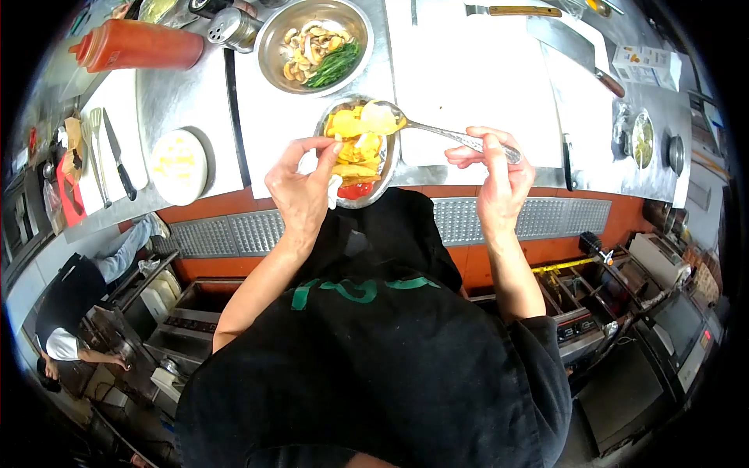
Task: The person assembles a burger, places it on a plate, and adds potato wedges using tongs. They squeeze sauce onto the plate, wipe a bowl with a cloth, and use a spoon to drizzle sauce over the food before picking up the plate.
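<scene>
A small steel bowl [390,168] holds yellow and red vegetable pieces at the counter's near edge. My left hand [300,187] grips the bowl's left rim, fingers touching the food. My right hand [499,175] holds the handle of a metal spoon [437,129]; its bowl lies over the yellow pieces with a pale slice on it.
A larger steel bowl [273,54] of mushrooms and greens stands behind. A red squeeze bottle [144,44], a shaker [234,27], a white lidded tub [178,165], knives [117,156] and a cleaver [573,48] lie around on white boards. Another person [70,312] crouches at lower left.
</scene>
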